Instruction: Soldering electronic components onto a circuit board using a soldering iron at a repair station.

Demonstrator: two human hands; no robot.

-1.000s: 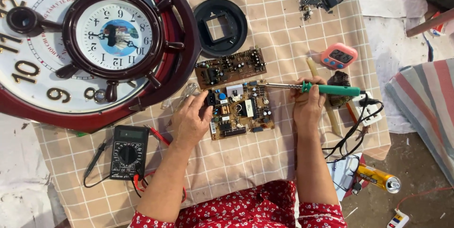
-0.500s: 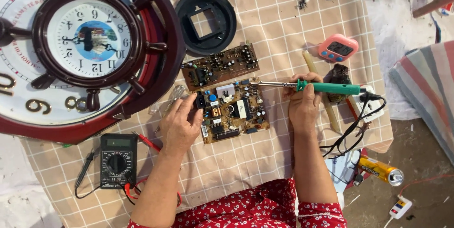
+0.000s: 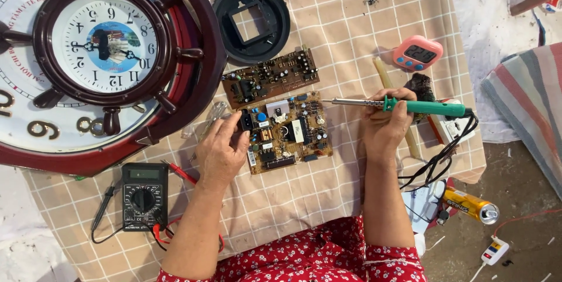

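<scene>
In the middle of the frame a circuit board point(image 3: 288, 133) crowded with small parts lies flat on a checked cloth point(image 3: 345, 36). The left hand point(image 3: 223, 152) rests on the cloth at the board's left edge, its fingers point(image 3: 234, 127) loosely bent and touching the black part at that corner, not pinching anything. The right hand point(image 3: 384, 125) sits just right of the board, closed in a fist around the green handle of a soldering iron point(image 3: 404, 106); the iron lies nearly level, its metal tip pointing left over the board's upper right corner, though whether the tip touches the board cannot be told. A black cord runs from the handle's right end down toward the lower right. Just above the board lies a second, darker circuit board point(image 3: 270, 76), tilted, and above that a round black frame point(image 3: 252, 21) with a square opening. A large wall clock point(image 3: 99, 54) shaped like a ship's wheel fills the upper left. A black multimeter point(image 3: 144, 195) with leads sits at lower left, near the left forearm. A pink timer point(image 3: 417, 53) lies at upper right, and a yellow can point(image 3: 470, 205) on the ground at lower right.
</scene>
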